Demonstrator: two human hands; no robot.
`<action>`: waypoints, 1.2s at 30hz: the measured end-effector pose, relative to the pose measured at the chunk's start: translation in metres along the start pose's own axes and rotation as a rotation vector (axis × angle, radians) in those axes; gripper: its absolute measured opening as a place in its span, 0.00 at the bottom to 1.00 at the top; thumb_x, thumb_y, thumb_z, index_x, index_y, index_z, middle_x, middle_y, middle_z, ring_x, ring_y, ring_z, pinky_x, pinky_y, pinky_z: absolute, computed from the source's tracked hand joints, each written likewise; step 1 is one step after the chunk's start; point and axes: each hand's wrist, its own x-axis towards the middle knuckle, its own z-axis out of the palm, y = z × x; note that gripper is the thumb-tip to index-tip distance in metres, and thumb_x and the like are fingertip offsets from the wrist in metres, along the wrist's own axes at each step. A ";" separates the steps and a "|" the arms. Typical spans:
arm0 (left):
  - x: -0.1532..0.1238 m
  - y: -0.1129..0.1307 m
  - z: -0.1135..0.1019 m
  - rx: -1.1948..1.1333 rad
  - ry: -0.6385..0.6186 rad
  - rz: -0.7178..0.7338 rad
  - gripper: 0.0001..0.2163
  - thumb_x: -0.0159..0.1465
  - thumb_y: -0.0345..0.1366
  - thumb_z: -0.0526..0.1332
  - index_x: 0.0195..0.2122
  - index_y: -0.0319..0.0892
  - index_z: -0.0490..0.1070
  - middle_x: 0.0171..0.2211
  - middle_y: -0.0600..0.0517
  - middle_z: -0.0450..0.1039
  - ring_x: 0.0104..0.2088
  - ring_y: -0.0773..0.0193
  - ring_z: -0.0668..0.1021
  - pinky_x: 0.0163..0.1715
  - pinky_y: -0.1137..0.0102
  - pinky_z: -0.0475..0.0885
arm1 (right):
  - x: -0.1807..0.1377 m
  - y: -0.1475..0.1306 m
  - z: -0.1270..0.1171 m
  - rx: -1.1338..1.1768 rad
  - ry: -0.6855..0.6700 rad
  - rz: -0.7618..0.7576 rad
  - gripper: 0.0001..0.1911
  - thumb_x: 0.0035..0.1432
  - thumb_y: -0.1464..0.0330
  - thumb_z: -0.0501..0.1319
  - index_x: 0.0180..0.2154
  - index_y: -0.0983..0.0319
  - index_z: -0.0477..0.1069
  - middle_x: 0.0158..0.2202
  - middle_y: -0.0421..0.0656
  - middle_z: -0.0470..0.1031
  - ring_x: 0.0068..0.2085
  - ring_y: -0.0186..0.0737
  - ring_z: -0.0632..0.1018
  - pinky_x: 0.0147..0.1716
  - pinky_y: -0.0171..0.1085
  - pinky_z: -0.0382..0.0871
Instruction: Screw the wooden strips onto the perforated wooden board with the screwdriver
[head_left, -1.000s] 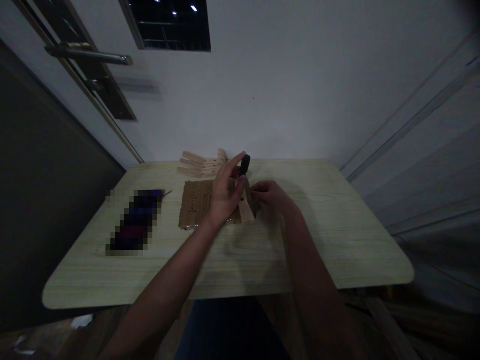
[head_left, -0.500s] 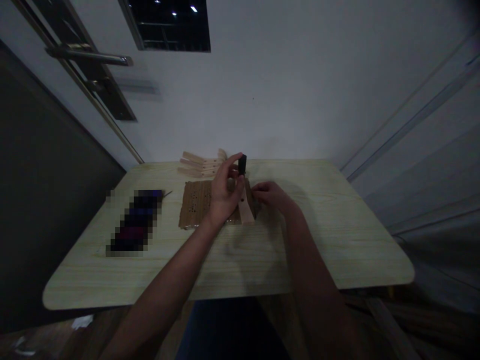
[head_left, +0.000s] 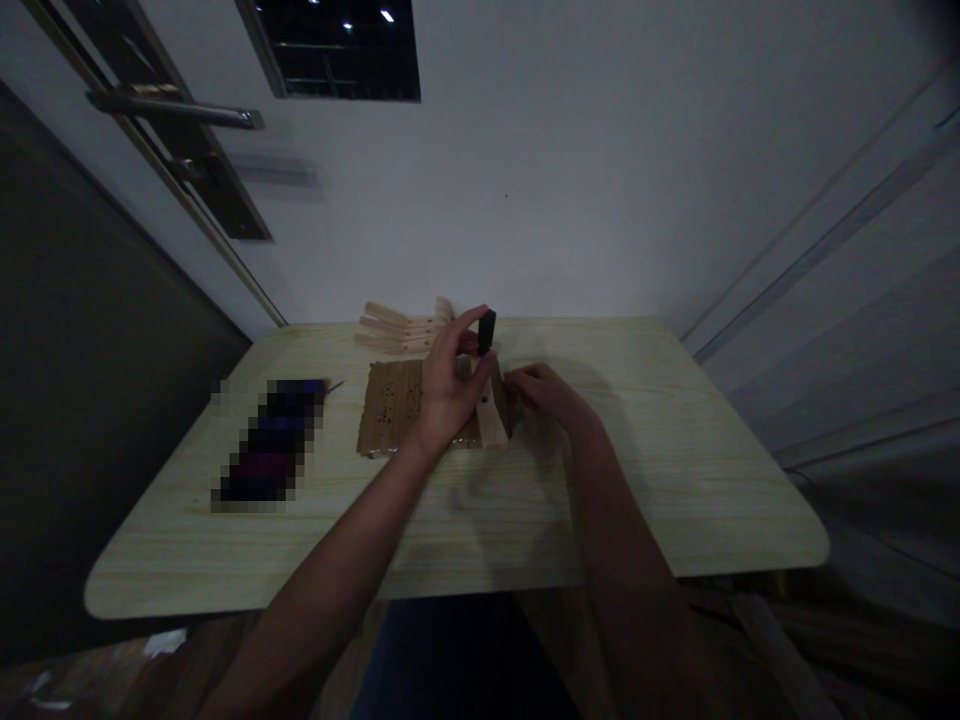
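Note:
My left hand (head_left: 450, 385) is over a piece of corrugated cardboard (head_left: 386, 410), with thumb and forefinger closed around a small upright black block (head_left: 487, 330). Below that grip lies a pale wooden piece (head_left: 492, 425) with a dark hole in it, on the right part of the cardboard. Just right of the wooden piece, my right hand (head_left: 546, 390) has its fingers pinched together by the cardboard's right edge. Whatever is between those fingertips is too dark to make out.
Several pale wooden pieces with dark holes (head_left: 397, 328) lie fanned at the table's back. A blurred-out dark object (head_left: 270, 440) lies at the left, with a thin pointed tip beside it. Behind the table (head_left: 675, 480) stands a white door with a metal handle (head_left: 180, 110).
The black block leans slightly more to the right than before. Both hands stay nearly in place.

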 end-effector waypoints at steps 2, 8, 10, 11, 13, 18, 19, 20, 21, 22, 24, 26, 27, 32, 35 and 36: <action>0.001 0.001 0.000 0.001 0.002 0.004 0.21 0.65 0.43 0.61 0.58 0.48 0.62 0.48 0.50 0.72 0.36 0.67 0.74 0.38 0.70 0.73 | 0.002 0.005 0.001 -0.004 0.014 -0.002 0.21 0.57 0.56 0.56 0.18 0.63 0.66 0.16 0.36 0.61 0.19 0.28 0.59 0.22 0.34 0.53; -0.001 0.002 -0.001 -0.008 -0.009 0.013 0.22 0.66 0.41 0.60 0.60 0.48 0.59 0.51 0.49 0.72 0.37 0.67 0.75 0.40 0.70 0.73 | 0.012 0.017 0.004 0.029 0.048 -0.176 0.23 0.50 0.50 0.62 0.21 0.62 0.64 0.19 0.35 0.62 0.21 0.28 0.61 0.22 0.33 0.54; -0.002 0.001 -0.001 -0.023 -0.031 0.013 0.23 0.67 0.41 0.58 0.62 0.49 0.57 0.53 0.48 0.71 0.38 0.67 0.75 0.42 0.69 0.73 | 0.014 0.018 0.005 0.065 0.053 -0.217 0.21 0.49 0.51 0.63 0.23 0.62 0.65 0.20 0.36 0.63 0.22 0.29 0.62 0.22 0.32 0.54; -0.003 0.000 -0.001 -0.031 -0.043 0.016 0.23 0.67 0.41 0.58 0.63 0.49 0.56 0.54 0.48 0.70 0.39 0.66 0.76 0.43 0.69 0.73 | 0.015 0.019 0.005 0.079 0.047 -0.224 0.21 0.49 0.51 0.63 0.24 0.62 0.66 0.20 0.36 0.64 0.22 0.29 0.62 0.21 0.32 0.53; -0.003 0.000 -0.002 -0.041 -0.063 0.029 0.23 0.68 0.42 0.56 0.63 0.49 0.55 0.57 0.47 0.68 0.42 0.65 0.76 0.45 0.67 0.73 | 0.015 0.019 0.006 0.110 0.026 -0.217 0.20 0.49 0.51 0.63 0.25 0.62 0.65 0.20 0.35 0.63 0.21 0.28 0.62 0.20 0.32 0.53; 0.000 0.002 -0.003 0.019 -0.037 0.060 0.21 0.67 0.42 0.58 0.61 0.50 0.60 0.54 0.47 0.68 0.46 0.62 0.74 0.45 0.66 0.72 | 0.014 0.018 0.007 0.153 -0.013 -0.185 0.20 0.50 0.51 0.62 0.25 0.61 0.64 0.19 0.34 0.61 0.20 0.28 0.61 0.20 0.32 0.52; 0.001 0.002 -0.003 0.038 -0.015 0.052 0.21 0.66 0.42 0.60 0.60 0.50 0.61 0.52 0.48 0.69 0.44 0.63 0.73 0.44 0.66 0.72 | 0.014 0.018 0.007 0.148 -0.010 -0.185 0.20 0.49 0.51 0.62 0.25 0.61 0.64 0.18 0.34 0.61 0.20 0.28 0.60 0.20 0.32 0.52; 0.001 0.002 -0.003 0.053 0.006 0.043 0.21 0.65 0.42 0.61 0.58 0.50 0.63 0.50 0.48 0.69 0.42 0.63 0.73 0.43 0.67 0.72 | 0.014 0.018 0.007 0.139 -0.004 -0.185 0.20 0.50 0.51 0.62 0.24 0.61 0.64 0.18 0.33 0.60 0.19 0.28 0.60 0.20 0.32 0.52; 0.001 0.001 -0.003 0.061 0.021 0.034 0.21 0.64 0.42 0.62 0.58 0.50 0.64 0.48 0.49 0.69 0.41 0.64 0.73 0.42 0.67 0.72 | 0.014 0.018 0.007 0.127 0.003 -0.186 0.20 0.50 0.51 0.61 0.24 0.61 0.64 0.18 0.33 0.60 0.19 0.28 0.60 0.20 0.33 0.52; 0.001 0.001 -0.003 0.063 0.030 0.028 0.21 0.64 0.43 0.62 0.57 0.50 0.64 0.46 0.50 0.69 0.39 0.64 0.72 0.41 0.68 0.72 | 0.014 0.018 0.007 0.113 0.008 -0.185 0.20 0.50 0.51 0.61 0.23 0.61 0.64 0.18 0.33 0.59 0.19 0.28 0.60 0.20 0.33 0.52; 0.000 0.000 -0.002 0.054 0.034 0.027 0.21 0.64 0.44 0.62 0.58 0.50 0.64 0.44 0.51 0.70 0.37 0.65 0.72 0.41 0.68 0.71 | 0.015 0.019 0.007 0.097 0.015 -0.179 0.21 0.50 0.51 0.61 0.23 0.61 0.64 0.17 0.33 0.59 0.19 0.28 0.60 0.20 0.33 0.52; -0.001 0.000 -0.002 0.036 0.031 0.026 0.22 0.65 0.46 0.60 0.59 0.49 0.62 0.42 0.51 0.70 0.36 0.66 0.72 0.41 0.68 0.71 | 0.016 0.020 0.007 0.093 0.015 -0.171 0.21 0.50 0.50 0.61 0.23 0.61 0.64 0.18 0.33 0.59 0.20 0.28 0.61 0.20 0.33 0.52; -0.001 0.000 -0.002 0.026 0.027 0.025 0.23 0.66 0.47 0.59 0.60 0.49 0.61 0.43 0.51 0.70 0.36 0.66 0.72 0.41 0.68 0.71 | 0.016 0.020 0.007 0.093 0.014 -0.167 0.21 0.50 0.50 0.60 0.23 0.61 0.63 0.18 0.33 0.59 0.20 0.28 0.61 0.20 0.33 0.52; -0.001 0.005 -0.005 0.003 0.006 0.029 0.23 0.66 0.47 0.58 0.61 0.49 0.59 0.46 0.50 0.70 0.38 0.66 0.73 0.42 0.68 0.71 | 0.013 0.019 0.007 0.048 0.021 -0.152 0.24 0.52 0.48 0.59 0.19 0.61 0.60 0.16 0.33 0.56 0.19 0.27 0.58 0.20 0.33 0.49; -0.001 0.005 -0.006 0.006 -0.001 0.017 0.22 0.67 0.47 0.57 0.61 0.49 0.60 0.46 0.49 0.70 0.37 0.66 0.73 0.42 0.68 0.71 | 0.013 0.018 0.006 0.025 0.025 -0.124 0.26 0.51 0.47 0.59 0.18 0.61 0.60 0.15 0.33 0.56 0.19 0.28 0.58 0.20 0.34 0.48; -0.001 0.005 -0.006 0.013 -0.004 0.013 0.22 0.67 0.47 0.57 0.61 0.48 0.60 0.47 0.49 0.70 0.37 0.66 0.73 0.41 0.68 0.71 | 0.013 0.018 0.006 0.019 0.024 -0.114 0.26 0.51 0.47 0.59 0.18 0.61 0.60 0.15 0.33 0.55 0.19 0.28 0.58 0.20 0.34 0.47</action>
